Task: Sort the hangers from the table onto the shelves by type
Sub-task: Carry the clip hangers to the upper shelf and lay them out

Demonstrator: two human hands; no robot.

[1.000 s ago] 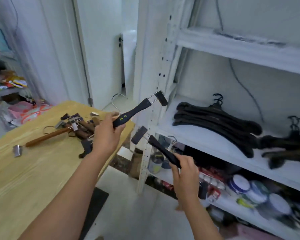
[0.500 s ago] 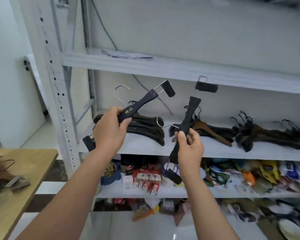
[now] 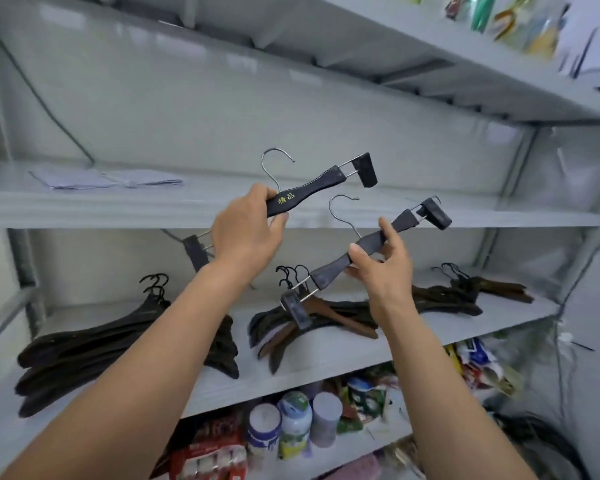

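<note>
Gripping a black clip hanger with gold lettering (image 3: 312,192) round the middle of its bar, the left hand (image 3: 246,233) has its fingers curled over the top and its thumb underneath. This hanger's long axis slants from a clip at lower left, just beside the wrist, up to a clip at upper right, and its wire hook points up. The right hand (image 3: 381,268) pinches a second black clip hanger (image 3: 368,242) at mid-bar between thumb and fingers, with the index finger raised behind the bar. It slants the same way, lower-left clip to upper-right clip, hook up, and sits lower and further right than the first. The two hangers are near but apart.

Both are held in the air in front of the middle shelf (image 3: 499,216), whose front edge runs across the centre of the frame. Folded papers (image 3: 101,176) lie on it at left; bare grey board shows from them to the right upright (image 3: 520,161).

On the shelf below lie a pile of black coat hangers (image 3: 84,344) at left, a mixed brown and black pile (image 3: 340,317) under the right hand's hanger, and a third pile (image 3: 465,292) at right. Bottles (image 3: 291,427) and packets crowd the bottom shelf. The top shelf's underside slopes across the upper right.
</note>
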